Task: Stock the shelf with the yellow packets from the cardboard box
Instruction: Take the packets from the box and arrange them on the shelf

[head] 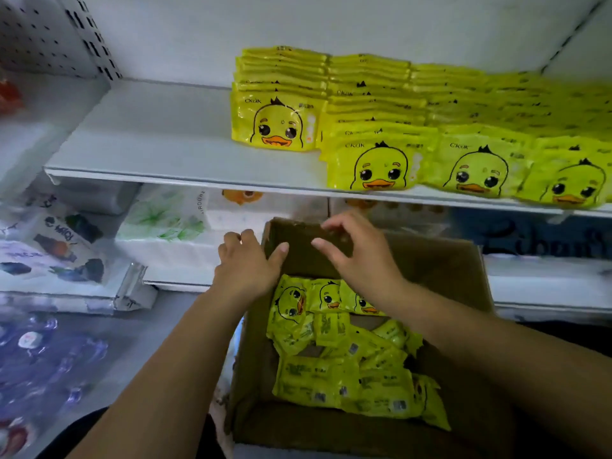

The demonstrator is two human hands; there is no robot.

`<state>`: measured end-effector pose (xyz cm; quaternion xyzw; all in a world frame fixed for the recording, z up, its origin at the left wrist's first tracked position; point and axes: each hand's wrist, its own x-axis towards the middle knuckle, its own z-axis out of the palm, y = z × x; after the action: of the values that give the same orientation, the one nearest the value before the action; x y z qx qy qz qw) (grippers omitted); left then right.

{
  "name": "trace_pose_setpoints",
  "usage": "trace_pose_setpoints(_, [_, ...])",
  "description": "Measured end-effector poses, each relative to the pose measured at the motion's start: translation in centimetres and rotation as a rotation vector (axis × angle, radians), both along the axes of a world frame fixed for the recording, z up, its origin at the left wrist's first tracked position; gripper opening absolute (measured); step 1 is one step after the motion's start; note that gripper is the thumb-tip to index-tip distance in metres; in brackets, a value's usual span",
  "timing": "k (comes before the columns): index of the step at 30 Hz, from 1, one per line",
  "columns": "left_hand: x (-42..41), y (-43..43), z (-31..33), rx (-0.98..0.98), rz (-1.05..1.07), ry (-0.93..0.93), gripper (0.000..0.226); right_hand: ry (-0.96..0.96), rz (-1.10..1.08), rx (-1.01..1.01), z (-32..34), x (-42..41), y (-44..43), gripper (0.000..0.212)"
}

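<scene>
An open cardboard box (pixel 460 276) sits low in front of me, holding several yellow duck-face packets (pixel 344 362) in a loose pile. More yellow packets (pixel 381 127) stand in rows on the right half of the white shelf (pixel 159 140) above. My left hand (pixel 246 260) hovers at the box's far left corner, thumb stretched across the cardboard and fingers bent loosely. Over the box's far wall, my right hand (pixel 354 250) has its fingers relaxed and slightly curled. Neither hand holds a packet.
The shelf's left half is bare white board. Under it lie white tissue packs (pixel 165 226) and printed packs (pixel 56 256). Blue-wrapped goods (pixel 49 359) fill the lower left. A perforated panel (pixel 49 31) bounds the shelf at the upper left.
</scene>
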<state>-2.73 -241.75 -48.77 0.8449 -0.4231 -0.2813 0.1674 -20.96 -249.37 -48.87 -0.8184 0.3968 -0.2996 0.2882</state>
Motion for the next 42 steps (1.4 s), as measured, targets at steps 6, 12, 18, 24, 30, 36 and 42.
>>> trace_pose_setpoints(6, [-1.2,2.0,-3.8,-0.02,0.061,0.092,0.06,0.002,-0.517,0.825,-12.9,-6.0,1.1,0.028])
trace_pose_setpoints(12, [-1.7,2.0,-5.5,-0.164,0.143,0.107,0.043,-0.505,-0.977,1.52,-20.9,-9.6,-0.7,0.04])
trace_pose_setpoints(18, [-1.5,1.4,-6.2,-0.181,0.151,0.058,0.045,-0.782,-1.033,1.585,-23.7,-7.9,-1.4,0.028])
trace_pose_setpoints(24, [-1.2,1.1,-6.9,-0.204,0.177,0.02,0.043,-0.624,-1.156,1.607,-25.6,-6.6,-3.4,0.025])
trace_pose_setpoints(30, [-1.5,1.0,-7.2,-0.199,0.169,0.003,0.04,-0.518,-0.974,1.717,-25.8,-2.5,-1.6,0.028])
trace_pose_setpoints(36, [-1.4,1.0,-7.3,-0.186,0.172,0.004,0.038,-0.675,-1.042,1.662,-25.8,-0.5,-2.2,0.019])
trace_pose_setpoints(42, [-1.4,0.8,-7.2,-0.167,0.173,0.007,0.039,-0.738,-0.987,1.637,-25.3,-0.7,-1.3,0.019])
